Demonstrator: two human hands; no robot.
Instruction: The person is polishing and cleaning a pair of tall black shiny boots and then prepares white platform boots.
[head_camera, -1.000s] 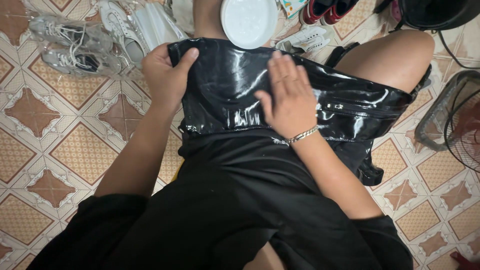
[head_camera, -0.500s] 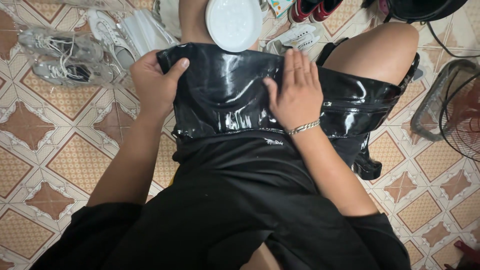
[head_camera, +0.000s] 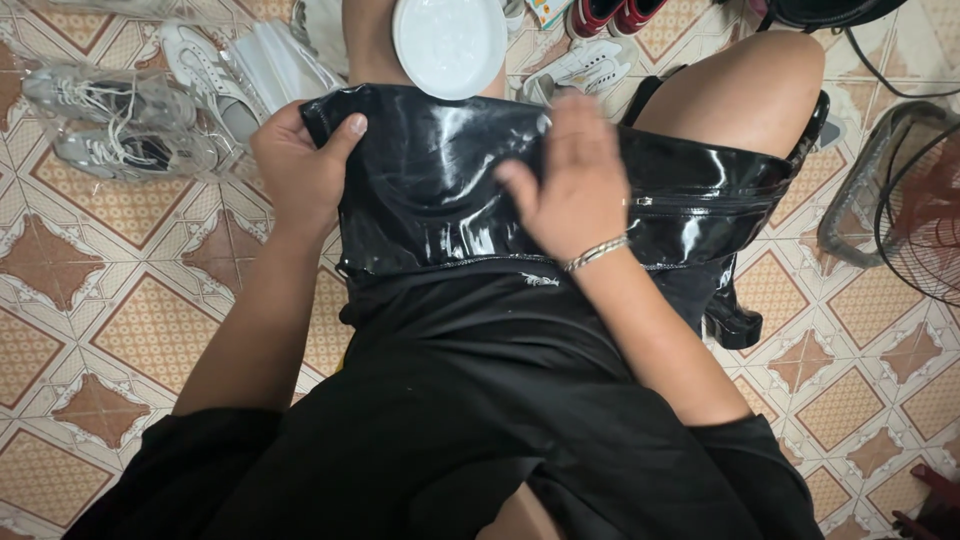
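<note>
Across the middle of the frame, a glossy black patent-leather boot (head_camera: 450, 190) lies sideways over the person's lap, its shaft stretching from the upper left centre to the right, where its chunky black heel (head_camera: 735, 325) hangs over the tiled floor (head_camera: 110, 330). The left hand (head_camera: 300, 165) has its grip clamped on the left end of the boot, thumb on top of the shiny surface and fingers wrapped round the edge. The right hand (head_camera: 570, 185) lies flat on the middle of the boot, fingers together and pointing toward the top of the frame, palm pressed on the leather; it grasps nothing. A thin silver bracelet (head_camera: 595, 253) circles the right wrist. A bare knee (head_camera: 745, 95) rises at the upper right, just behind the boot.

At the top centre, a round white plastic lid (head_camera: 450, 42) sits just above the boot's upper edge; whether it touches cannot be told. In the upper left, a pair of grey-and-white sneakers in a clear plastic bag (head_camera: 120, 125) rests on the patterned brown-and-cream tiles, with a white sneaker (head_camera: 205, 75) beside it. Another white sneaker (head_camera: 580, 65) lies at the top, right of the lid, near red shoes (head_camera: 610, 14). A wire fan guard (head_camera: 915, 215) fills the right edge.
</note>
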